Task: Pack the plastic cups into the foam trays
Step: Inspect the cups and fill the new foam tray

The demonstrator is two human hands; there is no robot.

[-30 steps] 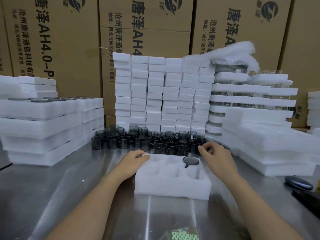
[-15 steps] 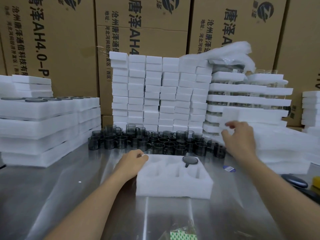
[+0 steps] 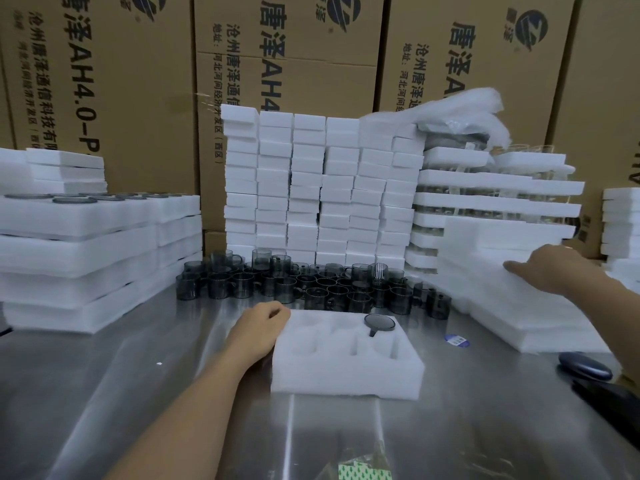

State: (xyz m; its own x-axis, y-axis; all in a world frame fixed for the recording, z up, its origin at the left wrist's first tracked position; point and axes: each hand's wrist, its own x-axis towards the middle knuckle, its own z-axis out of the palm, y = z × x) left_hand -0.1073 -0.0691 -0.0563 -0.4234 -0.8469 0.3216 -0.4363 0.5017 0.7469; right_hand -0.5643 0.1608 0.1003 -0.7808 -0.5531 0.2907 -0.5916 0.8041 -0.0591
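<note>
Mid-table (image 3: 173,410), steel top: tray (image 3: 346,368), white foam, lies flat w/ round pockets facing up. One cup (image 3: 379,323) sunk in the back-right pocket, only rim & handle showing.

L hand (image 3: 263,323) at tray's back-left corner, touching the foam, fingers curled in. Can't tell if any foam is pinched or just leaned on.

R hand (image 3: 550,271) well off to the right, palm down on a stack of foam slabs (image 3: 502,306). Fingers nearly straight, flat on the top slab, gripping nothing.

Loose cups (image 3: 311,285), dark smoky plastic w/ handles, bunched upright just behind tray, several rows deep, btwn the slabs and the left stack (image 3: 86,244). Left stack = filled trays, dark rims showing on the top layer.

Behind the cups: wall of small foam blocks (image 3: 311,185) in neat columns. Back right: more foam layers (image 3: 498,199) w/ clear items btwn them, too blurred to name. Boxes (image 3: 294,64), brown card w/ printed text, along the whole back.

On table right of tray: round blue sticker (image 3: 457,340). Further right, under R forearm: dark oval item (image 3: 585,367), can't tell what. Bottom edge: green-white patterned packet (image 3: 363,472), partly cut off.
</note>
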